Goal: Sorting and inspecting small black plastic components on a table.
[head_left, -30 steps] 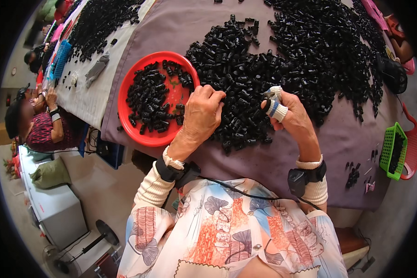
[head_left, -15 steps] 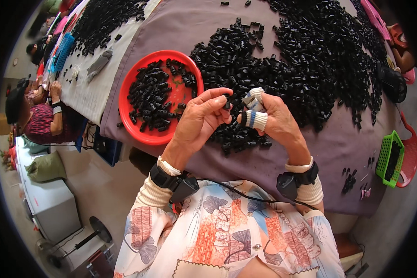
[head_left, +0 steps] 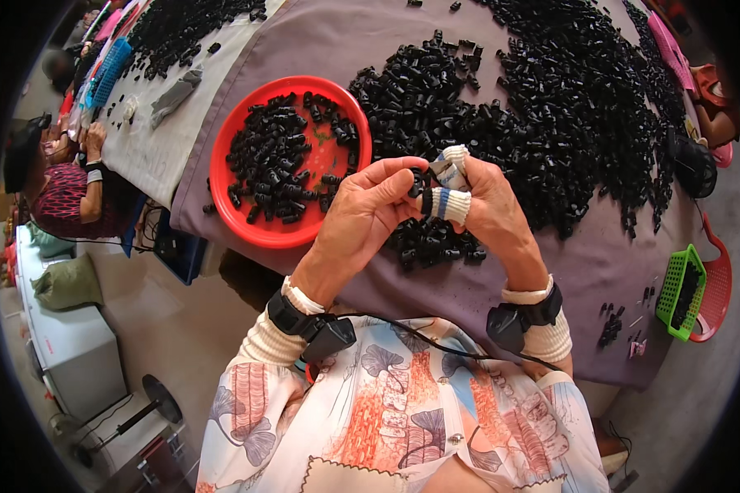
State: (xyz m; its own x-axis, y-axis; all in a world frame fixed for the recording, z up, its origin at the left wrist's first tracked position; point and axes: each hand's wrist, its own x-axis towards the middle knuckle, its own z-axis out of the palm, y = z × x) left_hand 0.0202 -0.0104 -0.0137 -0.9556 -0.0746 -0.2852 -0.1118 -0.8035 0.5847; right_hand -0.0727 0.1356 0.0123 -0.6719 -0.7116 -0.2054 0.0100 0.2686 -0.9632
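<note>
Between the thumb and fingers of my left hand is a small black plastic part. My right hand meets it from the right, thumb and finger drawn together at the part. Those two digits wear white knitted sleeves with blue stripes; what they pinch is hidden. Just left of my hands, a round red basin holds many of the same black parts. A large heap of them spreads over the mauve tablecloth beyond and to the right.
Toward the right edge stand a green basket with black parts inside and a red basket. A few loose parts lie near the table's right corner. At the left, another person sits by a pale-covered table.
My two hands have come closer together, and the right fingers now meet the black part in my left hand. The view has shifted slightly.
</note>
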